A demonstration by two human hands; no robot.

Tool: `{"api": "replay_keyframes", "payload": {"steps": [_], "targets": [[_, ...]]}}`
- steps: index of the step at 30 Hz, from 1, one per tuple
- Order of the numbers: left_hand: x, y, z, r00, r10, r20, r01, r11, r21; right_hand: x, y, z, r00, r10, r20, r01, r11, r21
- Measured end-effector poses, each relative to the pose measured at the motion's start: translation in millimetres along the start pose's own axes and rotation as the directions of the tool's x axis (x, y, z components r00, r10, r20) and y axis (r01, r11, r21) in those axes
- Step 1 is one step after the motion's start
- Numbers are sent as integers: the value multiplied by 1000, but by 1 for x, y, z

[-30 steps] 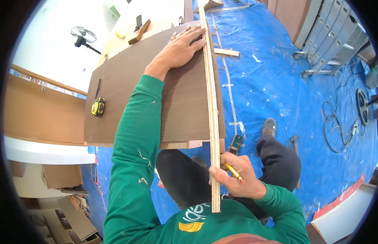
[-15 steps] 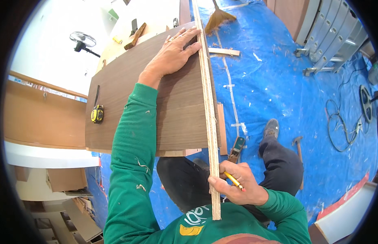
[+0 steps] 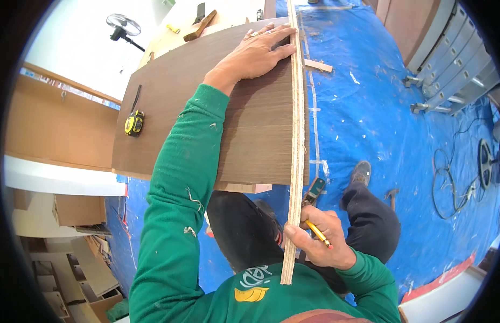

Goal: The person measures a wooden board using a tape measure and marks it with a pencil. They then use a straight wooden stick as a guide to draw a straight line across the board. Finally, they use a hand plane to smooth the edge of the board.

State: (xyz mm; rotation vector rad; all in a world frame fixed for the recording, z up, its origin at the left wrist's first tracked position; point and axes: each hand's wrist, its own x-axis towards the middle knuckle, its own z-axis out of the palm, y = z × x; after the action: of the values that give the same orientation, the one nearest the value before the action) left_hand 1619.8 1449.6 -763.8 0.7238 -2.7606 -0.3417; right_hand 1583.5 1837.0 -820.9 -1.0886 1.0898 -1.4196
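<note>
Plywood strip [image 3: 299, 134] lies along the right edge of the brown board [image 3: 169, 124] — your left hand [image 3: 254, 54] spread flat, fingertips against it, seemingly for steadiness. Your right hand [image 3: 326, 239] pinches the near overhang, pencil [image 3: 316, 231] tucked alongside.

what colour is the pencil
The pencil is yellow with a reddish end; best seen in the head view.

Blue plastic floor sheeting [image 3: 379, 140], marked with a pale tape line [image 3: 314, 110], runs beneath a metal ladder [image 3: 454, 70]; a dark fan [image 3: 118, 34] stands upper left.
</note>
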Motion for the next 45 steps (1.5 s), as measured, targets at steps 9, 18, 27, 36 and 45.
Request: {"api": "replay_keyframes", "payload": {"steps": [9,18,27,36,45], "targets": [[2,-5,6,999,16,-34,-15,1000,16,-1,-4,0,997,72,12,-72,997,-5],[2,-7,6,1000,-8,-27,9,998,66,-1,-3,0,997,71,10,-70,997,-19],[5,-9,-4,999,35,12,-35,999,-7,0,-11,0,1000,20,-9,-21,993,-112],[4,13,-24,988,-52,149,64,995,-76,-4,-9,-1,1000,6,-29,-8,999,-48],[3,16,-22,991,-63,119,72,994,-78,-7,-3,-2,999,-5,-44,4,1000,-28]]}}
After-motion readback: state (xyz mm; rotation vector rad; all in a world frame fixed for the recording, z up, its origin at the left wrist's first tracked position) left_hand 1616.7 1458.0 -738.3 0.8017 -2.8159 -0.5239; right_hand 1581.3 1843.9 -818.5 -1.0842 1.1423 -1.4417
